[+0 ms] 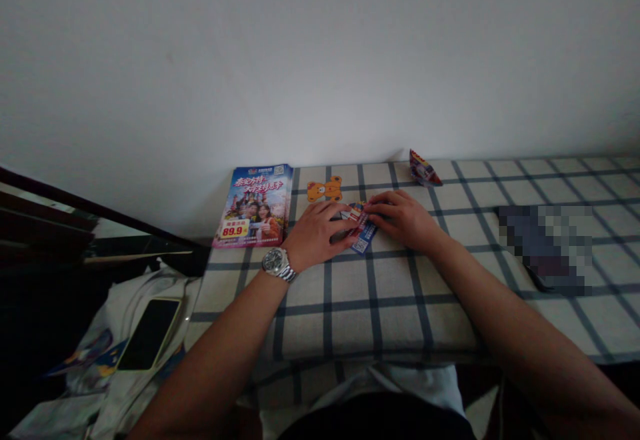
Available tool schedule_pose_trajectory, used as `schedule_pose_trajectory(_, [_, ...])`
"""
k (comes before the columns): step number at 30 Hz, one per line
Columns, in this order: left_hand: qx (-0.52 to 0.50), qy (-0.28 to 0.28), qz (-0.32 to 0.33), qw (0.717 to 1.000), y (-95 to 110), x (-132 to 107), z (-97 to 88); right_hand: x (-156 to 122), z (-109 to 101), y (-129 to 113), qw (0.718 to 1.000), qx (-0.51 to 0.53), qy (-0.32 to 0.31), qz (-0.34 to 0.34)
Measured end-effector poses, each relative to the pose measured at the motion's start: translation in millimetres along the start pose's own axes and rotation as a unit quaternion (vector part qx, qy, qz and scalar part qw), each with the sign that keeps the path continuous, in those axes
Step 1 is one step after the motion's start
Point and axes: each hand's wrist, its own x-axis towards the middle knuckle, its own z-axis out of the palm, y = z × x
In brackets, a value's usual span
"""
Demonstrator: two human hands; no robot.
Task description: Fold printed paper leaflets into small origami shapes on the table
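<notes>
Both hands work on a small folded flyer [363, 239] lying on the checked tablecloth, its printed side and a QR code showing. My left hand [320, 235], with a metal watch [279, 264] on the wrist, presses its fingers on the flyer's left part. From the right, my right hand [401, 218] has its fingers bent together on the flyer's upper right edge. My hands cover much of the paper, so its full folded shape is hidden. Behind the right hand, near the wall, stands another folded paper piece [424, 169], pointed in shape.
A stack of colourful flyers [257, 207] lies at the table's left end. A bear picture [324, 190] is on the checked cloth [345, 293]. To the right sits a blurred dark flat object [543, 247]. Below left, a phone [150, 333] rests on a white bag [120, 393].
</notes>
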Motion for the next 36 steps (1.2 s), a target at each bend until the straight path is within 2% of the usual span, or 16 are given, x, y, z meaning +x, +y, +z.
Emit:
schedule_pose_trajectory(11, [0.044, 0.006, -0.051, 0.998, -1, 0, 0.0, -1, -4, -2, 0.999, -0.034, -0.007, 0.007])
schedule_pose_trajectory(20, [0.015, 0.001, -0.006, 1.0, -14, 1, 4.5, -2, -4, -3, 0.999, -0.03, -0.02, -0.004])
schedule_pose_trajectory(27, [0.025, 0.004, 0.001, 1.0, -10, 2, 4.4, -2, -1, -1, 0.999, 0.018, -0.01, -0.025])
schedule_pose_trajectory(32, [0.0, -0.012, 0.032, 0.999, -6, 1, 3.7, -2, -1, -1, 0.999, 0.021, -0.016, -0.02])
schedule_pose_trajectory(36, [-0.011, -0.014, 0.03, 0.999, -5, 0, 4.2, -2, -3, -3, 1.0, 0.013, -0.017, -0.015])
